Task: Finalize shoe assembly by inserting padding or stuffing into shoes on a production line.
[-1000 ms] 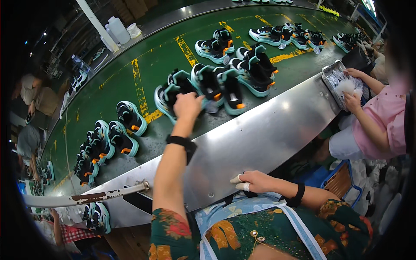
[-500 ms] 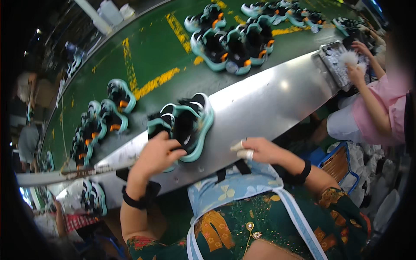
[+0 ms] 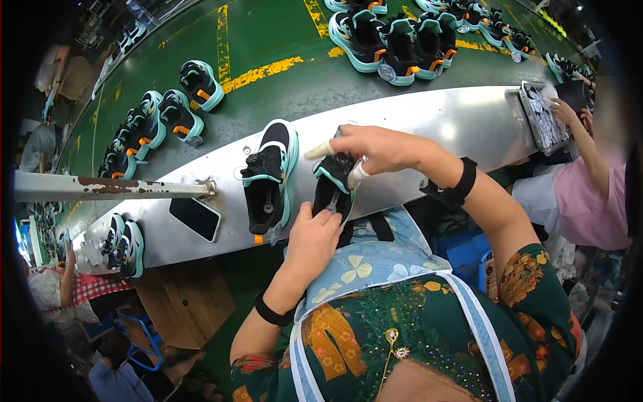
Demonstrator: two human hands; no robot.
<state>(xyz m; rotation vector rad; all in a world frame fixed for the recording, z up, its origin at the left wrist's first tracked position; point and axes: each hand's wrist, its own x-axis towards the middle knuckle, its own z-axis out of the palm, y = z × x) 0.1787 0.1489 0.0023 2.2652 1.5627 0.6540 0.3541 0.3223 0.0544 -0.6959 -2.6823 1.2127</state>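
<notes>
A black and mint sneaker (image 3: 330, 186) stands on the metal bench, toe pointing away from me. My left hand (image 3: 312, 242) grips it at the heel opening, fingertips at the collar. My right hand (image 3: 380, 153) reaches over its front from the right, with pale finger covers on the index finger and thumb; the hand hides much of the toe. A clear piece (image 3: 331, 206) shows inside the opening. Just left stands a matching sneaker (image 3: 270, 175) with an orange heel tab, untouched, a clear piece inside it too.
A phone (image 3: 195, 218) lies left on the bench below a chipped metal bar (image 3: 114, 188). Rows of sneakers (image 3: 402, 47) stand on the green belt (image 3: 268, 94). At right, a co-worker in pink (image 3: 593, 201) reaches near a metal tray (image 3: 544, 117) of small clear pieces.
The two sneakers, earlier close together by my left hand, now stand apart. My right hand has come from the bench edge onto the right sneaker; my left hand has moved to its heel.
</notes>
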